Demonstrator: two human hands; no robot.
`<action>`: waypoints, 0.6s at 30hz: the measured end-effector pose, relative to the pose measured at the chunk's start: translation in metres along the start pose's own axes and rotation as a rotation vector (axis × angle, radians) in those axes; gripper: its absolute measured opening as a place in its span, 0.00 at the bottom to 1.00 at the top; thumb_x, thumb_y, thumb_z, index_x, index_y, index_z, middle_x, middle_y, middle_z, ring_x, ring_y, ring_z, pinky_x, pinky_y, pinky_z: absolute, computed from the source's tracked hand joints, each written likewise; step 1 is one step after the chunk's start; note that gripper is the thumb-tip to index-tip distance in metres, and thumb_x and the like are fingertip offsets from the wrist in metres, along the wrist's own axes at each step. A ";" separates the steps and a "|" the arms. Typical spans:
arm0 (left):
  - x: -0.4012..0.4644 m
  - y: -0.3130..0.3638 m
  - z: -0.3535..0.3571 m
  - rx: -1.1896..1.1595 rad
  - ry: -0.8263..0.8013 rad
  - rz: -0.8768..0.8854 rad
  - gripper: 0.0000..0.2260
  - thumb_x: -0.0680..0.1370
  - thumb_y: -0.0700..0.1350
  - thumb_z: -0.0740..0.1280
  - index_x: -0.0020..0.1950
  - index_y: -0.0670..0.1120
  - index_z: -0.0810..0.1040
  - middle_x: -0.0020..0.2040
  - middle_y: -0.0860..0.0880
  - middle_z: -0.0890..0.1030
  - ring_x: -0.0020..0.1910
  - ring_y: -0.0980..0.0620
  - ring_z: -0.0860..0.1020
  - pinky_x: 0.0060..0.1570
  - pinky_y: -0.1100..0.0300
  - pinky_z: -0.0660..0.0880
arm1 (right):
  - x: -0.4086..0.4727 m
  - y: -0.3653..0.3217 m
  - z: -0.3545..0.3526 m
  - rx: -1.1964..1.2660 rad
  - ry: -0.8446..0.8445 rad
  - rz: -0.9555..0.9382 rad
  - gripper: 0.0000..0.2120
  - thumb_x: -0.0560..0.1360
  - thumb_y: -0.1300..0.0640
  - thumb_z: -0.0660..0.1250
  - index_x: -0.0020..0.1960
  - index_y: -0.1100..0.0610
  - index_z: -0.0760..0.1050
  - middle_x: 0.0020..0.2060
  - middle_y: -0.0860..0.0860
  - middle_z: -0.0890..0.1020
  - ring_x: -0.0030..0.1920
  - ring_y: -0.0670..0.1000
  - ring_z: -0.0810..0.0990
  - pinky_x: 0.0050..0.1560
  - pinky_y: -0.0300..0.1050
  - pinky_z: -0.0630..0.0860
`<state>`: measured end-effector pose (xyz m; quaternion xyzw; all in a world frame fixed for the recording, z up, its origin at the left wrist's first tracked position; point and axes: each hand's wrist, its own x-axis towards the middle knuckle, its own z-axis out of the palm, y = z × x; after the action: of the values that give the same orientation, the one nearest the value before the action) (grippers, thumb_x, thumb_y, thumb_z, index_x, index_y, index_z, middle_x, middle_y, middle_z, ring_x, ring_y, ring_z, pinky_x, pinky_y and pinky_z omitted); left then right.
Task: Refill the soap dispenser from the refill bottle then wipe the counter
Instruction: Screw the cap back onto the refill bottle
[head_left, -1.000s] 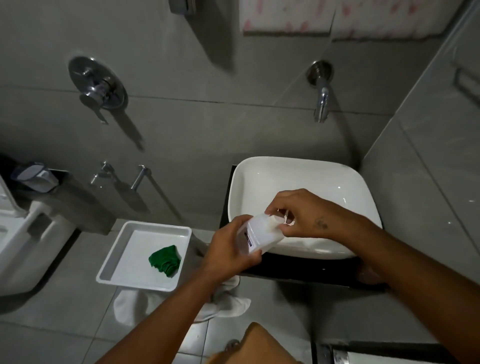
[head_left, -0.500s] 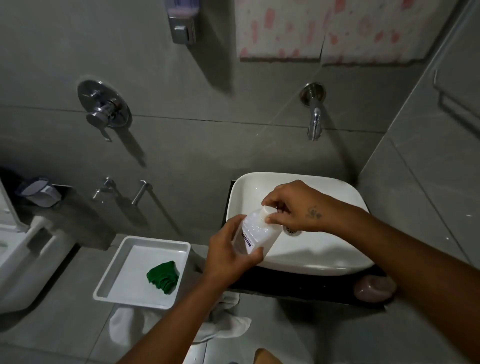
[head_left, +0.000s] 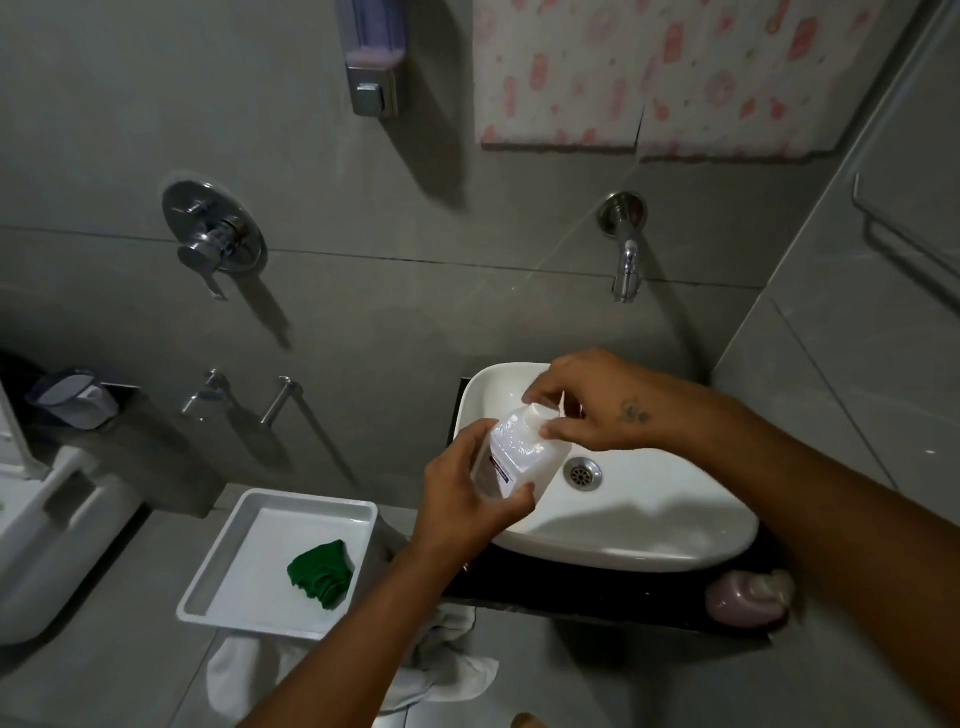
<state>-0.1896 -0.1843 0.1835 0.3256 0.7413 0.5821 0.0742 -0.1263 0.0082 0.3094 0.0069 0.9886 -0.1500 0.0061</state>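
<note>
My left hand (head_left: 470, 499) wraps the lower body of the refill bottle (head_left: 519, 452), thumb across the front by the label and fingers curled behind, so that grip is pressed tight on it. The bottle is tilted, its long axis running from my left palm up and to the right, its neck pointing toward the far wall. My right hand (head_left: 597, 405) comes in from the right, its grip pinching the white cap (head_left: 535, 413) at the bottle's top between thumb and fingertips. All this hangs over the near-left part of the white basin (head_left: 649, 525), just left of the drain (head_left: 583, 473). The basin sits on a dark bench (head_left: 597, 592); a pinkish bottle (head_left: 748, 603) lies at its near-right edge, under my right forearm. To the left, well apart, a white tray (head_left: 234, 582) holds a green cloth (head_left: 319, 571). Farther off, the tap (head_left: 626, 260) juts from the wall above the basin, and the wall-mounted soap dispenser (head_left: 371, 57) hangs higher up, to the left.
</note>
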 end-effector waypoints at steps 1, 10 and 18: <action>0.000 0.001 0.000 0.005 -0.004 0.005 0.29 0.63 0.49 0.79 0.62 0.55 0.78 0.53 0.59 0.84 0.52 0.57 0.83 0.52 0.68 0.76 | 0.001 -0.001 0.001 -0.051 0.016 0.028 0.20 0.71 0.38 0.69 0.58 0.47 0.81 0.40 0.41 0.78 0.38 0.41 0.76 0.41 0.46 0.78; -0.002 0.006 -0.001 0.013 0.013 0.012 0.29 0.62 0.49 0.80 0.62 0.54 0.78 0.52 0.58 0.84 0.51 0.57 0.83 0.51 0.67 0.78 | 0.000 -0.001 -0.011 -0.100 -0.090 -0.047 0.16 0.73 0.41 0.68 0.58 0.45 0.77 0.42 0.40 0.76 0.41 0.44 0.77 0.45 0.52 0.80; -0.008 0.005 0.000 0.063 0.027 -0.013 0.29 0.63 0.48 0.80 0.63 0.53 0.79 0.52 0.57 0.85 0.50 0.61 0.82 0.51 0.65 0.79 | 0.000 -0.014 0.000 -0.382 -0.137 -0.067 0.16 0.79 0.41 0.61 0.58 0.52 0.71 0.54 0.50 0.77 0.46 0.53 0.76 0.42 0.47 0.70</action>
<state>-0.1817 -0.1885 0.1855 0.3151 0.7624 0.5623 0.0575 -0.1268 -0.0054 0.3134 -0.0376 0.9961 0.0400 0.0697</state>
